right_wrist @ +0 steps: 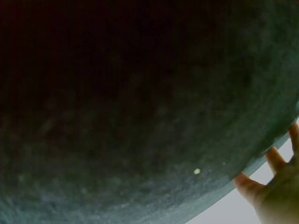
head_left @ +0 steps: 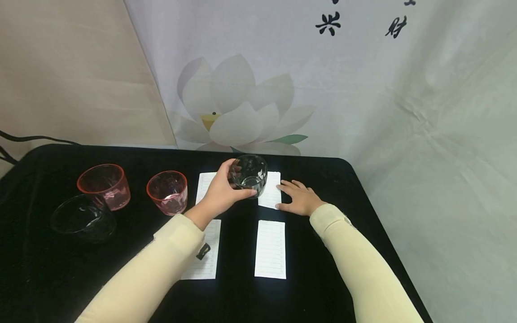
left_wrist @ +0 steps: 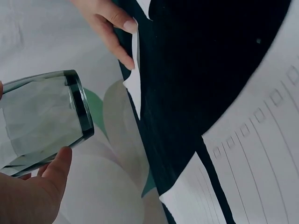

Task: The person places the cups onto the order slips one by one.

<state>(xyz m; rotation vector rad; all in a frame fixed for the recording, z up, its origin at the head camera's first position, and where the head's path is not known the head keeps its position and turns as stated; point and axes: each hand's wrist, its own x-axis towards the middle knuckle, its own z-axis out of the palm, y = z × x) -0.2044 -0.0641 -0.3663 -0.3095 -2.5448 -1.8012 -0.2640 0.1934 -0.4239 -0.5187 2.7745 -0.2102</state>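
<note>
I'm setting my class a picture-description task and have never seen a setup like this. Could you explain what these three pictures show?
There is no machine here: a person works with two bare hands. The wide picture comes from a camera on the head, looking forward and down. The other two come from cameras on the wrists: the left one shows the held glass close up, the right one mostly a dark surface with a few fingertips at the corner.

On the black table are four papers, two pink glasses and a dark glass. The left hand holds another dark glass. The right hand holds no glass; its fingers touch the edge of one paper.
</note>
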